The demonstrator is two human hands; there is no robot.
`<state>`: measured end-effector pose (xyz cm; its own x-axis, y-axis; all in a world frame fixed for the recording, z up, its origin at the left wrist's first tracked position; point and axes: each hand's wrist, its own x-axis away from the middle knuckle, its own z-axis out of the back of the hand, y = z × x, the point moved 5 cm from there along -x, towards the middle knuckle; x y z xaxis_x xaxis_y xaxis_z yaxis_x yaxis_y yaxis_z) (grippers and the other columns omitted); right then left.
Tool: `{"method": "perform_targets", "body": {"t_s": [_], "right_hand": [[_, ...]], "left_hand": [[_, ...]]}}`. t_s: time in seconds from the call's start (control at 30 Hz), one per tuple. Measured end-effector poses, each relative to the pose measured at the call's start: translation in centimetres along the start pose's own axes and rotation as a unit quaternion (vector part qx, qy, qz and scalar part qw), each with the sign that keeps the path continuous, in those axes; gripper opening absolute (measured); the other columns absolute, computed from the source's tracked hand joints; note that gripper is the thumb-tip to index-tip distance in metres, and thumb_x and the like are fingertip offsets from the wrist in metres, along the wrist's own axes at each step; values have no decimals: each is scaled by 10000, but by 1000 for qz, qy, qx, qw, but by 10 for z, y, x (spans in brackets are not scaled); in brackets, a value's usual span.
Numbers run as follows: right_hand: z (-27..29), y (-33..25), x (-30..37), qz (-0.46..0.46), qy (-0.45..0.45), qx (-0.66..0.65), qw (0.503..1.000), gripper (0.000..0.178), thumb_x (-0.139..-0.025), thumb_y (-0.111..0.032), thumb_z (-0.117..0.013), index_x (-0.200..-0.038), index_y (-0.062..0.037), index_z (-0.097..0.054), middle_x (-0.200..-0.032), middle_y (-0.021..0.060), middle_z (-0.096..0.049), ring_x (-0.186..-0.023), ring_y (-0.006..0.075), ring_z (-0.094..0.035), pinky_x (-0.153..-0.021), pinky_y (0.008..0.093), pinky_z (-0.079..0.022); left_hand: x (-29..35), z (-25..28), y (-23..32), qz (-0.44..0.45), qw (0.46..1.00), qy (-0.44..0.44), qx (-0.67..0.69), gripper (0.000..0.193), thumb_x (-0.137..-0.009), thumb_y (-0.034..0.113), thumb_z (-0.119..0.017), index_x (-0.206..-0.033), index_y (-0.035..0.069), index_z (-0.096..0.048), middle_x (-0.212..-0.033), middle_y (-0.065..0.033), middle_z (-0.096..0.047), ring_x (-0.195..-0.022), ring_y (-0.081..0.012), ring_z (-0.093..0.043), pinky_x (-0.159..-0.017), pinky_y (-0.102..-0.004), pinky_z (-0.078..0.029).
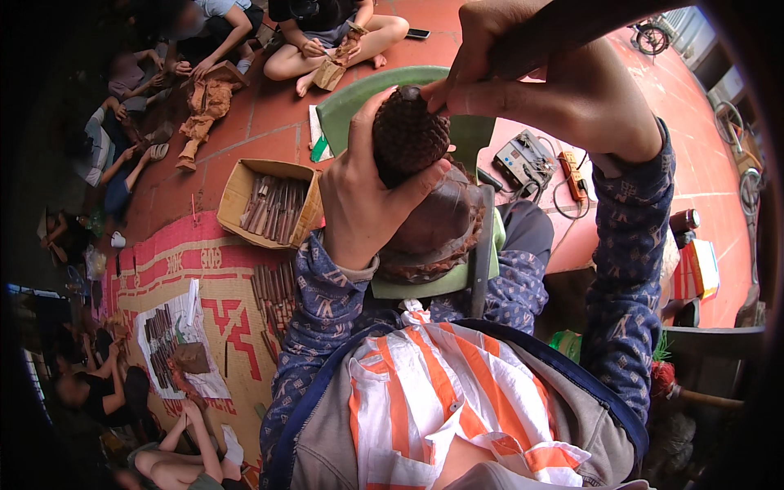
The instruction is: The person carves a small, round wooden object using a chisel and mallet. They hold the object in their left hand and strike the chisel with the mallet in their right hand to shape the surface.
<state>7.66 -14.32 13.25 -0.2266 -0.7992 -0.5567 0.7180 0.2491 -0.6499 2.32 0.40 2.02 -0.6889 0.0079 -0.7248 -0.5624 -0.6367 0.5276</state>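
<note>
A dark brown wooden carving (411, 140) stands before me, with a top of small round curls and a smooth, wide lower body. My left hand (359, 192) is wrapped around its curled top, the thumb lying along the near side. Above it my right hand (563, 110) is closed, fingertips against the crown of the curls. A dark brown, bar-shaped tool handle (572, 28) runs through that hand toward the upper right. Its working tip is hidden by my fingers. The carving rests by a green chair (347, 102).
Left of the carving, a cardboard box (237, 220) holds several chisels, with more chisels (273, 298) on the patterned mat (233, 286). Right are a grey electrical device (523, 159) and an orange power strip (569, 171). Several people sit on the floor, one with a wooden piece (329, 75).
</note>
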Motion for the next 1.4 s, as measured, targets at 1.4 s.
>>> {"method": "perform_targets", "body": {"t_s": [1.4], "right_hand": [[-48,16,95,13,445,-168,879,99,-876,25,-601,-896,45,-506,-813,221,-657,-787,280,-695,-750,357,-569]], "left_hand": [[4,-3,-14,29,997,-19,68,914,-742,682,-645,-1323,10,-429,-1057,-211,-647,-914,-346,-685,-733,-404,-559]]}}
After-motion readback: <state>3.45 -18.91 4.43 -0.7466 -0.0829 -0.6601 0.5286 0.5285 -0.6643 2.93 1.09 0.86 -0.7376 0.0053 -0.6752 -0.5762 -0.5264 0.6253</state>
